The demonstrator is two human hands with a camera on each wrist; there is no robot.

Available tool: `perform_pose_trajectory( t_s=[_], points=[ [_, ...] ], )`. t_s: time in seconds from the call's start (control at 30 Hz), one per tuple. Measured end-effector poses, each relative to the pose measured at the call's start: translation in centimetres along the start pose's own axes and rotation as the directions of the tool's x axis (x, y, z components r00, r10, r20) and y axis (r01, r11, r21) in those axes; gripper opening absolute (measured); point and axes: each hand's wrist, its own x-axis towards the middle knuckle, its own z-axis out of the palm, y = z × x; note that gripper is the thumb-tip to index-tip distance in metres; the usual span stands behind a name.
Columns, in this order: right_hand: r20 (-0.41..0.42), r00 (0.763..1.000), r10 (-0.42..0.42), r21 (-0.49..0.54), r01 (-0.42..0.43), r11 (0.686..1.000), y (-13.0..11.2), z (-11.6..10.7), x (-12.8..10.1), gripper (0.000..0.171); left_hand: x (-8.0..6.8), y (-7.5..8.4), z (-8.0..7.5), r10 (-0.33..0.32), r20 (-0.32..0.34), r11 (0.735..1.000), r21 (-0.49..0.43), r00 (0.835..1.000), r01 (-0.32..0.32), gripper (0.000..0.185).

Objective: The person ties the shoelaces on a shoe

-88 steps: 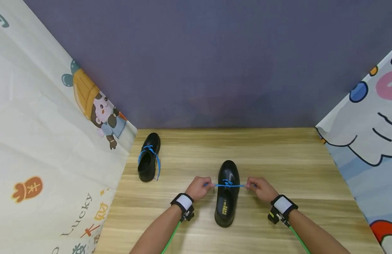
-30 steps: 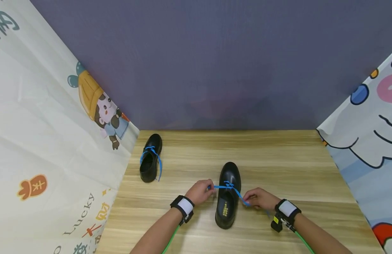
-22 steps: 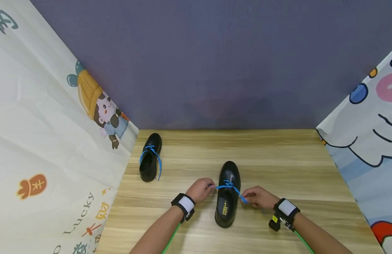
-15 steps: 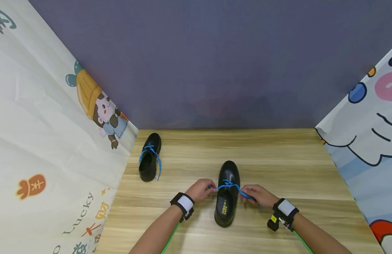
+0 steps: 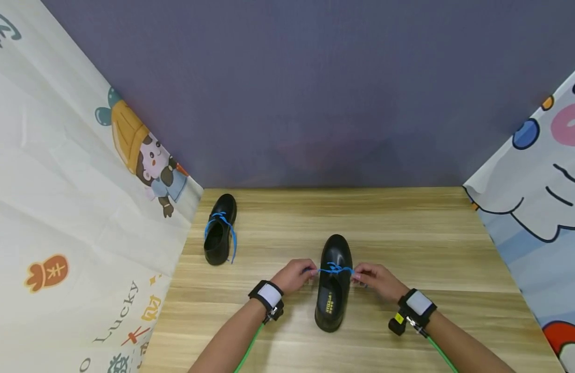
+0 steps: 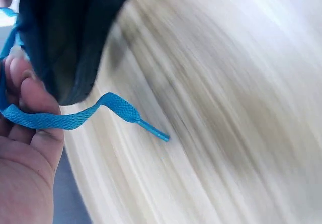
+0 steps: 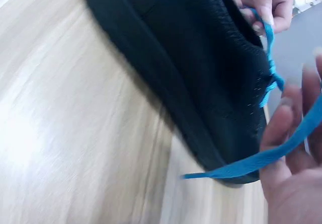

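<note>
A: Near shoe [image 5: 334, 290] stands on the wooden table [image 5: 432, 248], toe pointing away from the wearer, between both hands. Blue lace [image 5: 335, 269] runs crosswise over the throat, a small knot in the middle.

B: Left hand [image 5: 293, 275]?

A: Curled, just beside the shoe's left flank. The wrist view shows the lace end [image 6: 75, 117] pinched between thumb and fingers, the tip hanging free over the table.

B: And the right hand [image 5: 375, 278]?

A: Fingers bent around the other lace end [image 7: 261, 158], which crosses the palm side in the wrist view. The head view has it level with the knot, just beside the shoe's right flank.

B: Step in hand, as you read it?

A: Lacing up: by my judgement, the first crossing is made and both ends are drawn out sideways to snug it. No bow loops visible.

B: What does the next move call for?

A: Likely forming a loop in one end while the other hand keeps tension, so the knot does not slacken. The lace is flat and short past the fingers; the grip must shift inward without letting go.

B: Anything else on the table?

A: Second shoe [image 5: 219, 235] at far left, well apart, its blue lace loose. Printed cloth [image 5: 73, 207] on the left, another printed sheet [image 5: 539, 171] on the right, purple wall [image 5: 292, 88] behind.
</note>
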Motion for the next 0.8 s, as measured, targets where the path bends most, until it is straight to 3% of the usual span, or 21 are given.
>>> perform_pose_trajectory(
  t_s=[0.1, 0.2, 0.27, 0.37, 0.43, 0.53, 0.63, 0.7, 0.8],
  points=[
    [-0.1, 0.994, -0.051, -0.04, 0.047, 0.998, -0.4, 0.3, 0.3, 0.014, 0.2, 0.2, 0.3, -0.058, -0.063, 0.989, -0.14, 0.996, 0.049, 0.015],
    [-0.166, 0.984, -0.068, -0.038, 0.063, 0.997, -0.8, 0.7, 0.6, 0.015, 0.4, 0.4, 0.6, -0.104, -0.127, 0.961, -0.267, 0.987, 0.067, 0.017],
    [-0.19, 0.98, -0.065, -0.011, 0.064, 0.998, -1.0, 0.9, 0.9, 0.018, 0.6, 0.6, 0.9, -0.129, -0.152, 0.932, -0.357, 0.98, 0.067, 0.02],
    [-0.18, 0.981, -0.07, 0.113, 0.091, 0.989, -1.0, 1.2, 1.3, 0.025, 0.9, 0.9, 1.3, -0.143, -0.159, 0.869, -0.492, 0.977, 0.047, 0.026],
    [-0.16, 0.983, -0.087, 0.221, 0.122, 0.968, -0.9, 1.3, 1.7, 0.03, 1.1, 1.1, 1.6, -0.14, -0.153, 0.83, -0.556, 0.978, 0.032, 0.03],
    [-0.141, 0.984, -0.109, 0.353, 0.153, 0.923, -0.6, 1.7, 2.3, 0.034, 1.3, 1.2, 1.9, -0.141, -0.143, 0.775, -0.631, 0.98, 0.019, 0.033],
    [-0.171, 0.982, -0.08, 0.395, 0.143, 0.907, -0.5, 2.2, 2.7, 0.036, 1.5, 1.3, 2.2, -0.16, -0.143, 0.74, -0.673, 0.977, 0.023, 0.031],
    [-0.206, 0.978, -0.04, 0.375, 0.116, 0.92, -0.4, 2.5, 3.0, 0.037, 1.7, 1.3, 2.4, -0.175, -0.141, 0.725, -0.688, 0.974, 0.031, 0.029],
    [-0.259, 0.965, 0.033, 0.298, 0.047, 0.954, -0.3, 3.2, 3.4, 0.036, 1.9, 1.1, 2.6, -0.195, -0.149, 0.725, -0.687, 0.969, 0.04, 0.028]
  ],
)
